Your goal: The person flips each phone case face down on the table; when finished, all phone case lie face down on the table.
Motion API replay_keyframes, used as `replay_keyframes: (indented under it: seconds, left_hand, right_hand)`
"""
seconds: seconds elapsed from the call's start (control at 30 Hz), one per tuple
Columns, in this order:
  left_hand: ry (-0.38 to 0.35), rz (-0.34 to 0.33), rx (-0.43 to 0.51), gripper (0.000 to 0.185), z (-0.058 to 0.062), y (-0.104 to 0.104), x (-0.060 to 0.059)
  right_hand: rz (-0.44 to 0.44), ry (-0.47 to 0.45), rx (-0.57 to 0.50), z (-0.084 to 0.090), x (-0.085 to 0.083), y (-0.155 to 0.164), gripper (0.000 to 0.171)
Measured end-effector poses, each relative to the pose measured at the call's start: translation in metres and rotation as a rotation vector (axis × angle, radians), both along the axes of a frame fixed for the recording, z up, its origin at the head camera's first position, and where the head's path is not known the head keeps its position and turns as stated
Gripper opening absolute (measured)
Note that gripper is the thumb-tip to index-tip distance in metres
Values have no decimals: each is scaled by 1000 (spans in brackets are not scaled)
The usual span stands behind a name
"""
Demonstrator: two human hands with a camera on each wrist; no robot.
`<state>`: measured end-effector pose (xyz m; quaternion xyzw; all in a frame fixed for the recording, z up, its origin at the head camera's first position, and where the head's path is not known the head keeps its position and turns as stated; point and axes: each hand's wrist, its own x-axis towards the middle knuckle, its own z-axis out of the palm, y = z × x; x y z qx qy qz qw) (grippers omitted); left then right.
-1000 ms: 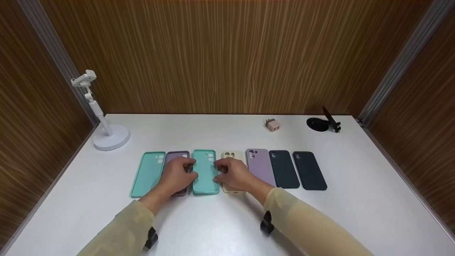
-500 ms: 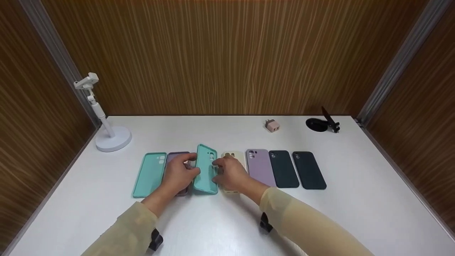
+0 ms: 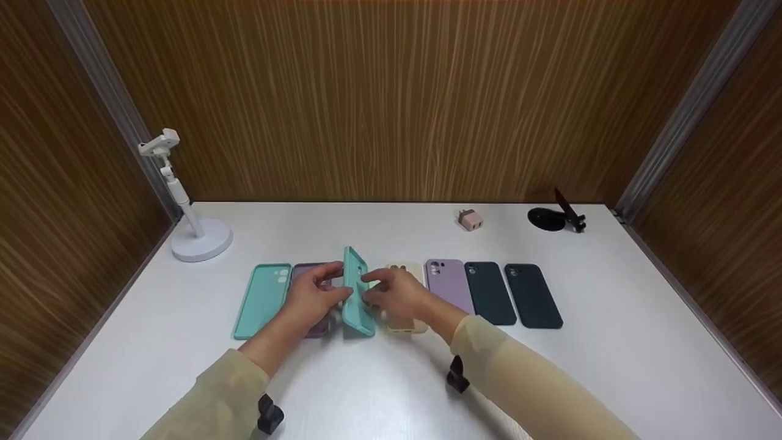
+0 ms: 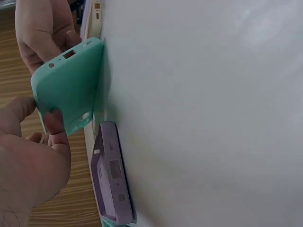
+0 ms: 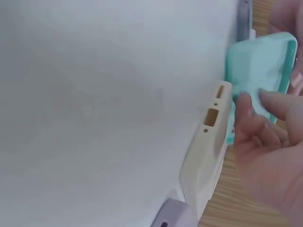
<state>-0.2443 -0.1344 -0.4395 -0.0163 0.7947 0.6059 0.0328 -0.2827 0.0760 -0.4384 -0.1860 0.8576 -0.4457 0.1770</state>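
A teal phone case (image 3: 354, 299) stands tilted on its long side, its left side raised and its hollow inner face toward my right hand. My left hand (image 3: 311, 296) pinches the raised side, thumb on the back and fingers at the edge, as the left wrist view shows. My right hand (image 3: 397, 296) has its thumb and forefinger, slightly apart, right at the inner face of the teal case (image 5: 260, 61). Left of it lie a purple case (image 4: 113, 175), partly hidden under my left hand, and another teal case (image 3: 263, 302). A cream case (image 5: 206, 146) lies beneath my right hand.
Right of the cream case lie a lilac case (image 3: 449, 284) and two dark cases (image 3: 490, 293), backs up. Behind the row are a pink charger plug (image 3: 470, 220), a black stand (image 3: 547, 219) and a white phone stand (image 3: 201, 240). Wood-grain panels (image 3: 403, 104) enclose the table.
The middle teal case lay flat between both hands; its left side has been lifted and it now leans steeply. My left hand has moved slightly right with it, while my right hand shifted little.
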Motion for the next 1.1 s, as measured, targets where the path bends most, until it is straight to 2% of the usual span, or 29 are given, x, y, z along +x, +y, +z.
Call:
replay_keyframes:
  seconds: [0.23, 0.47, 0.63, 0.73, 0.9, 1.1]
  left_hand:
    - [1, -80, 41, 66, -2, 1, 1]
    - [-14, -159, 62, 75, 0, 7, 3]
    - [-33, -210, 46, 75, 0, 12, 5]
    - [-33, -243, 24, 77, -2, 13, 5]
    - [-20, -280, -22, 82, -4, 12, 5]
    - [6, -291, -65, 78, -8, 10, 7]
  right_hand:
    - [-35, -340, -245, 3, -4, 9, 56]
    - [-78, -485, -404, 4, -4, 13, 66]
    - [-96, -504, -431, 4, -4, 15, 68]
    - [-103, -497, -442, 3, -3, 16, 64]
    - [-97, -453, -459, 4, -3, 18, 54]
    - [-94, -389, -432, 6, -2, 21, 53]
